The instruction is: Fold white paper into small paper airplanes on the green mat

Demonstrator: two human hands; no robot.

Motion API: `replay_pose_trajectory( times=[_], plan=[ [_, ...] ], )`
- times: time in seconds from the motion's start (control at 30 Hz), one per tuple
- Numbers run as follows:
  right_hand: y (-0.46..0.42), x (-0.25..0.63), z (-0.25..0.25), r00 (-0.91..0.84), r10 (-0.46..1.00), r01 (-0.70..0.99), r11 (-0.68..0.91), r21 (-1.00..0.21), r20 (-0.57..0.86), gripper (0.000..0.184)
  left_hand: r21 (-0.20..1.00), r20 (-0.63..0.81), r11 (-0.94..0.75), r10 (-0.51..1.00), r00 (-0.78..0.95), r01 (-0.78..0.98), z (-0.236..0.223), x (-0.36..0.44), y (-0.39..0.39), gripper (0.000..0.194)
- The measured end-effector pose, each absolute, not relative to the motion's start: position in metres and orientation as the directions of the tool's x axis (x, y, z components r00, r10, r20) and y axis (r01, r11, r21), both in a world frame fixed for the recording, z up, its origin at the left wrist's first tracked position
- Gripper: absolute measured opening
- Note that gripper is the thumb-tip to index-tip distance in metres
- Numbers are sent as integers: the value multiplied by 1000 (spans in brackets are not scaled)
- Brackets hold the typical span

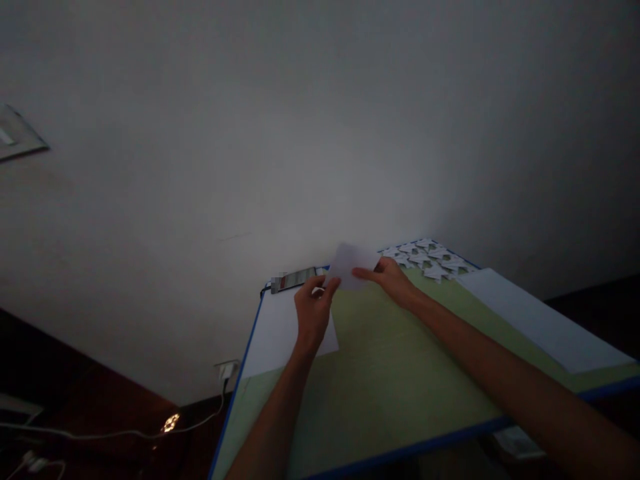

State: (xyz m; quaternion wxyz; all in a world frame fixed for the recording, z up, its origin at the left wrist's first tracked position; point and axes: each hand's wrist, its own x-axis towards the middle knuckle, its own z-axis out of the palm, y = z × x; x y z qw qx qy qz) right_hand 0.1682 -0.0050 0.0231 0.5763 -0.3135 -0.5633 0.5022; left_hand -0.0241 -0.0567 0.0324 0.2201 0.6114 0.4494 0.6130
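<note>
A small white sheet of paper [346,265] is held up above the far part of the green table, its top coming to a blunt corner. My left hand [315,303] pinches its lower left edge between thumb and fingers. On the right side, my right hand [393,280] grips the same paper, thumb laid across its front and fingers behind. Under my left wrist lies a larger white sheet [280,327]. Several folded white paper pieces [435,257] with pointed ends are spread over the table's far right corner.
The green table [390,373] has a blue edge and stands against a grey wall [300,133]. A phone-like device [296,279] lies at the back left. More white paper [540,323] rests along the right side. A plugged-in white cable [150,435] runs at the lower left.
</note>
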Motion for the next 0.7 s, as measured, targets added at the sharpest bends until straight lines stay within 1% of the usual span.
replay_pose_trajectory(
  times=[0.07,0.13,0.2,0.23,0.3,0.37,0.57,0.7],
  plan=[
    [-3,171,23,-62,898,-133,425,-895,436,53,719,671,-575,721,-173,390,33,-26,-56,17],
    [-3,175,22,20,817,40,575,-817,576,65,575,788,-637,599,-140,513,34,-28,-56,10],
    [-4,178,22,0,709,209,689,-694,705,66,465,850,-674,521,-76,573,35,-30,-56,5],
    [-5,179,22,-41,656,262,735,-626,753,63,436,863,-687,503,-52,581,35,-31,-56,4],
    [-8,177,21,-124,571,321,797,-512,811,57,410,871,-702,491,-21,582,35,-32,-56,4],
    [-11,174,20,-168,521,361,823,-439,837,50,400,873,-712,488,-3,577,34,-32,-56,3],
    [-18,168,22,-208,450,476,823,-312,869,20,362,887,-755,460,47,547,30,-32,-52,3],
    [-21,168,27,-249,401,492,837,-242,882,8,336,889,-767,450,86,546,30,-32,-53,5]
  ],
)
